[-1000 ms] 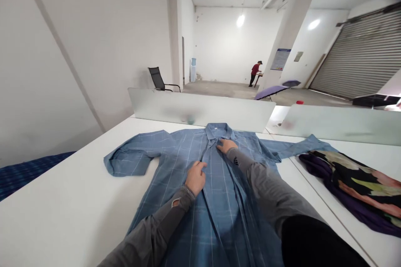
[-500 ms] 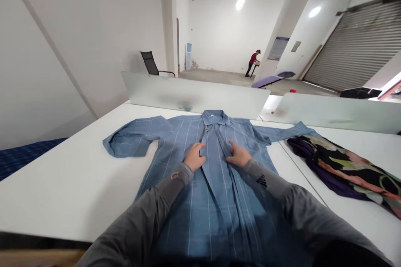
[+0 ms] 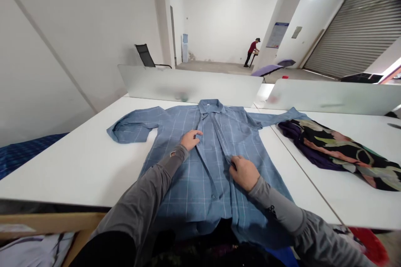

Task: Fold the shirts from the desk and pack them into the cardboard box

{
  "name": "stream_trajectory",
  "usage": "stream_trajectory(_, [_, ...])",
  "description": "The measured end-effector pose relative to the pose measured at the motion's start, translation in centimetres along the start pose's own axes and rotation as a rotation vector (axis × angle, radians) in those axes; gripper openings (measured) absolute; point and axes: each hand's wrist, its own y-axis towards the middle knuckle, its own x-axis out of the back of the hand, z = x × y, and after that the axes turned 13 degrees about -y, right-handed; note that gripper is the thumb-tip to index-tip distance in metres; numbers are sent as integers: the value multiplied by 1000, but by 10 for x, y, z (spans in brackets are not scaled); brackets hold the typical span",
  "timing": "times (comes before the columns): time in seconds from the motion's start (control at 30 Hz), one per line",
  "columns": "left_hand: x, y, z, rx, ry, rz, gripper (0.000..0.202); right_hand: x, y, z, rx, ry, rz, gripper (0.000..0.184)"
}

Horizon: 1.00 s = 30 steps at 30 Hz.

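Note:
A blue checked button-up shirt (image 3: 184, 175) lies spread on the white table, collar at the far side and front partly open. My left hand (image 3: 189, 140) is at the left front edge of the shirt, thumb and forefinger closed on the cloth. Lower down on the other side, my right hand (image 3: 246, 173) has its fingers curled round the right front edge. One sleeve is folded out to the left; the other stretches right, partly under a dark floral garment (image 3: 341, 150). The shirt's hem hangs over the near table edge.
Frosted dividers (image 3: 188, 83) stand along the far side of the white table (image 3: 78, 162). A cardboard box (image 3: 53, 223) with cloth in it is below at the left. Beyond are a black chair (image 3: 144, 55), a purple umbrella (image 3: 266, 69) and a person (image 3: 252, 52).
My right hand has moved down along the shirt front and its fingers have closed on the edge. My left hand has shifted slightly up and left, its fingers closing. The view has tilted down.

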Motion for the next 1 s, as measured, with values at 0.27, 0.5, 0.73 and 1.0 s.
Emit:
stream_trajectory(0.27, [-2, -1, -1, 46, 51, -12, 42, 11, 6, 26, 77, 237, -98, 24])
stream_trajectory(0.5, [2, -10, -6, 89, -16, 23, 64, 2, -22, 3, 48, 589, -54, 38])
stream_trajectory(0.73, [-4, -95, -55, -237, 153, 46, 22, -19, -87, -98, -249, -4, -263, 38])
stream_trajectory(1.0, [-39, -185, -101, -450, 421, 437, 20, -44, -108, -154, -430, -7, -147, 19])
